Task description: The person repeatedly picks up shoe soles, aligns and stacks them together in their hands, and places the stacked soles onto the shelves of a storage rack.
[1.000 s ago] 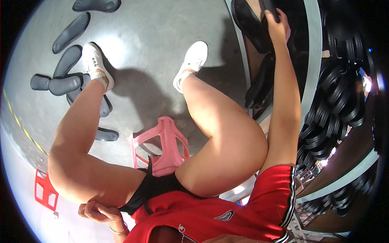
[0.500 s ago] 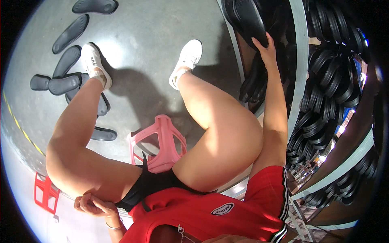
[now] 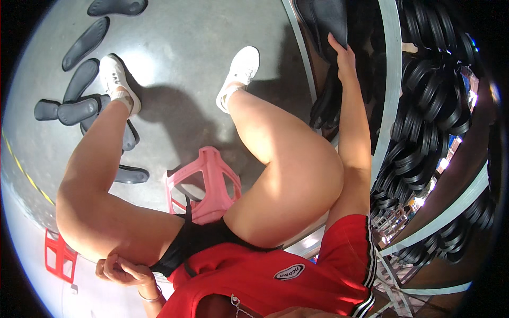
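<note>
from my distant seat, i see the right hand (image 3: 344,55) at the near end of a black shoe sole (image 3: 330,21), thumb along its edge; it looks narrowed on that end, though the view is poor up there and the fingers behind it are hidden, so i cannot tell how firm the hold is. the sole is at the top of the frame, inside the pale shelf rim (image 3: 392,74), with dark soles (image 3: 326,108) lying just below. what worries me is that end grip: held so far from its middle, the sole could swing or twist, and its far end, cut off by my frame, could catch on something i can't see. the arm is stretched long, which leaves little control, so a slip could nudge the soles below out of order. the left hand (image 3: 124,271) rests at the left thigh, loosely curled with nothing showing in it, too far off to steady anything. down on the floor (image 3: 180,53), loose grey soles (image 3: 78,112) overlap beside the left white sneaker (image 3: 113,74); a careless shift of that foot could scuff or scatter them.
</note>
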`<action>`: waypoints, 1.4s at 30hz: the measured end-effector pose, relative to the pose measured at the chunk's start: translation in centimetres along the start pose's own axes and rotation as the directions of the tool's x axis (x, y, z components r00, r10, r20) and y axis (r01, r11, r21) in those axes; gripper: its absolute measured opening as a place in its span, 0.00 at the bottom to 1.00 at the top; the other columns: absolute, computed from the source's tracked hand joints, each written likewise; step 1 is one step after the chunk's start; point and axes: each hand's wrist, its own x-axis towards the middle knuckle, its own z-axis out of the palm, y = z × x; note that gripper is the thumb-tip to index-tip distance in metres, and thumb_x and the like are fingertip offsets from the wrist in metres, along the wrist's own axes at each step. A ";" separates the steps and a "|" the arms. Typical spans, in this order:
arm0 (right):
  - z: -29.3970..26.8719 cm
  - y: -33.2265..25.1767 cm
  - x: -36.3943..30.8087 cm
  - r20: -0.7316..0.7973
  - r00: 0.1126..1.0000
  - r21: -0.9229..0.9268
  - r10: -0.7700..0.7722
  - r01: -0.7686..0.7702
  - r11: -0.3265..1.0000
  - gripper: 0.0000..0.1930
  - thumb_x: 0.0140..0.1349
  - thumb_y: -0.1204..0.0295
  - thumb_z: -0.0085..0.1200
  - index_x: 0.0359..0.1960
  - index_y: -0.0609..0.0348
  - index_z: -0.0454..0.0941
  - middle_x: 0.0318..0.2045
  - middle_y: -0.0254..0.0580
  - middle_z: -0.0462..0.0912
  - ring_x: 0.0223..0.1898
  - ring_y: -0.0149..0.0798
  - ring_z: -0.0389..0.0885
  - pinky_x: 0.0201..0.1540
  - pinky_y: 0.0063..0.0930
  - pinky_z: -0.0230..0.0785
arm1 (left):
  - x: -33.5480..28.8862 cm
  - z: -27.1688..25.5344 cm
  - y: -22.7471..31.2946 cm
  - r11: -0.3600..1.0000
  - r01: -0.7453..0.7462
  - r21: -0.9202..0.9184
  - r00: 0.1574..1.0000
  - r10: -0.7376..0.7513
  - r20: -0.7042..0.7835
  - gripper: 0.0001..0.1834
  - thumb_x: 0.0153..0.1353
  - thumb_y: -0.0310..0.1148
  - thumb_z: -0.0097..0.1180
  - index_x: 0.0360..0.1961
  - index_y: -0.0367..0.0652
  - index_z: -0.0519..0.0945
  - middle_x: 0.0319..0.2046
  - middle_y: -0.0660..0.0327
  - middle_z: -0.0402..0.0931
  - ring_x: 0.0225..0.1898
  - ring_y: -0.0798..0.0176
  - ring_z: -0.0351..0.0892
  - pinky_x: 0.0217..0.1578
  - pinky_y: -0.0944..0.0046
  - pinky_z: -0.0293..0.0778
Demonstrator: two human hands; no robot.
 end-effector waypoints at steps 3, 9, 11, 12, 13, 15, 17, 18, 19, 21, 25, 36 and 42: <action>-0.4 1.2 -0.3 -0.137 0.979 0.105 -0.151 0.166 0.981 0.39 0.49 0.51 0.70 0.53 0.71 0.72 0.52 0.52 0.77 0.54 0.47 0.74 0.60 0.36 0.61 | -0.4 -0.2 -0.6 1.000 0.001 -0.017 1.000 -0.001 0.008 0.06 0.62 0.29 0.47 0.35 0.37 0.72 0.38 0.56 0.61 0.42 0.59 0.63 0.45 0.60 0.62; -1.6 4.1 -4.1 -0.466 0.799 -0.153 -0.381 0.351 0.924 0.40 0.51 0.52 0.69 0.55 0.75 0.67 0.53 0.55 0.75 0.55 0.47 0.71 0.60 0.37 0.60 | -0.8 -0.1 -1.6 0.998 -0.011 -0.060 1.000 0.010 -0.011 0.07 0.63 0.30 0.49 0.35 0.36 0.73 0.38 0.55 0.63 0.44 0.57 0.64 0.48 0.57 0.63; 0.9 5.0 -8.9 -0.413 0.850 0.098 -0.326 0.398 0.912 0.38 0.52 0.56 0.69 0.54 0.74 0.68 0.52 0.53 0.75 0.55 0.46 0.70 0.60 0.36 0.59 | -0.9 0.0 -1.6 0.998 -0.032 -0.054 0.999 0.030 -0.022 0.07 0.63 0.30 0.50 0.35 0.36 0.74 0.38 0.55 0.64 0.44 0.57 0.64 0.48 0.56 0.63; 2.1 5.5 -11.7 -0.362 0.888 0.135 -0.282 0.349 0.927 0.36 0.52 0.58 0.70 0.53 0.74 0.68 0.51 0.52 0.75 0.54 0.44 0.70 0.60 0.36 0.59 | -0.8 -0.1 -1.4 0.997 -0.031 -0.066 0.999 0.029 -0.030 0.08 0.63 0.31 0.50 0.36 0.36 0.74 0.38 0.55 0.65 0.44 0.56 0.64 0.48 0.56 0.63; 3.2 5.2 -14.9 -0.282 0.929 0.089 -0.239 0.274 0.958 0.35 0.53 0.59 0.70 0.53 0.73 0.69 0.51 0.51 0.75 0.54 0.43 0.71 0.59 0.34 0.60 | -0.6 -0.2 -1.2 0.997 -0.034 -0.075 0.999 0.031 -0.039 0.08 0.63 0.31 0.51 0.37 0.36 0.75 0.38 0.55 0.65 0.44 0.56 0.64 0.48 0.55 0.63; 4.1 5.1 -19.6 -0.105 0.980 0.095 -0.167 0.177 0.980 0.32 0.55 0.61 0.68 0.54 0.71 0.70 0.50 0.49 0.77 0.52 0.41 0.74 0.57 0.32 0.64 | -0.4 -0.4 -1.2 0.997 -0.067 -0.049 0.998 0.067 -0.004 0.08 0.64 0.30 0.51 0.37 0.36 0.75 0.40 0.55 0.66 0.44 0.56 0.64 0.48 0.55 0.63; 4.2 4.9 -21.4 -0.014 0.990 0.157 -0.144 0.144 0.977 0.30 0.56 0.62 0.66 0.54 0.70 0.71 0.50 0.48 0.78 0.50 0.40 0.76 0.56 0.32 0.66 | 0.0 -0.5 -0.7 0.994 -0.106 -0.015 0.994 0.106 0.026 0.07 0.64 0.30 0.51 0.38 0.36 0.76 0.42 0.54 0.67 0.44 0.56 0.65 0.48 0.55 0.63; 4.1 3.4 -22.0 0.030 1.000 0.509 -0.004 -0.012 0.861 0.28 0.58 0.62 0.65 0.54 0.69 0.71 0.48 0.46 0.79 0.49 0.39 0.78 0.54 0.32 0.68 | 0.5 -0.6 0.2 0.992 -0.119 -0.053 0.989 0.123 0.083 0.06 0.63 0.28 0.49 0.36 0.36 0.75 0.41 0.54 0.67 0.44 0.57 0.67 0.46 0.57 0.65; 3.6 2.0 -22.5 0.117 0.987 0.780 0.106 -0.157 0.606 0.26 0.60 0.62 0.63 0.54 0.68 0.72 0.47 0.45 0.80 0.48 0.38 0.79 0.53 0.31 0.70 | 1.0 -0.6 1.5 0.987 -0.129 -0.096 0.980 0.141 0.138 0.06 0.63 0.27 0.47 0.35 0.37 0.75 0.39 0.54 0.68 0.44 0.57 0.69 0.43 0.59 0.67; 2.6 0.4 -22.2 0.198 0.979 0.855 0.043 -0.194 0.482 0.26 0.60 0.60 0.62 0.53 0.65 0.74 0.45 0.42 0.81 0.48 0.37 0.80 0.53 0.30 0.70 | 1.9 0.6 4.6 0.945 0.106 -0.311 0.982 -0.049 0.184 0.08 0.64 0.25 0.45 0.38 0.37 0.76 0.44 0.51 0.72 0.51 0.54 0.71 0.50 0.57 0.68; 1.4 -7.8 -24.5 0.417 0.900 0.736 -0.129 -0.251 0.629 0.26 0.58 0.58 0.63 0.52 0.65 0.76 0.43 0.43 0.82 0.46 0.35 0.80 0.52 0.27 0.70 | 6.5 4.0 11.2 0.680 0.254 -0.688 0.857 0.171 0.485 0.41 0.63 0.51 0.54 0.69 0.36 0.55 0.66 0.44 0.59 0.66 0.45 0.60 0.64 0.47 0.59; -0.8 -10.7 -32.7 0.400 0.595 0.596 -0.698 0.410 0.691 0.24 0.53 0.68 0.65 0.49 0.65 0.71 0.43 0.51 0.81 0.45 0.48 0.81 0.47 0.34 0.73 | 9.1 7.2 19.4 0.018 0.633 -0.774 0.774 0.018 0.633 0.27 0.61 0.30 0.59 0.59 0.33 0.67 0.51 0.57 0.74 0.53 0.62 0.74 0.59 0.62 0.64; -6.4 11.4 -23.7 -0.341 0.843 -0.403 -0.415 0.268 0.875 0.35 0.54 0.58 0.66 0.60 0.57 0.65 0.59 0.60 0.64 0.59 0.58 0.65 0.60 0.48 0.64 | 7.9 5.7 12.9 0.168 0.746 -0.644 0.661 -0.073 0.747 0.25 0.59 0.32 0.60 0.57 0.39 0.72 0.47 0.58 0.77 0.48 0.63 0.77 0.52 0.63 0.71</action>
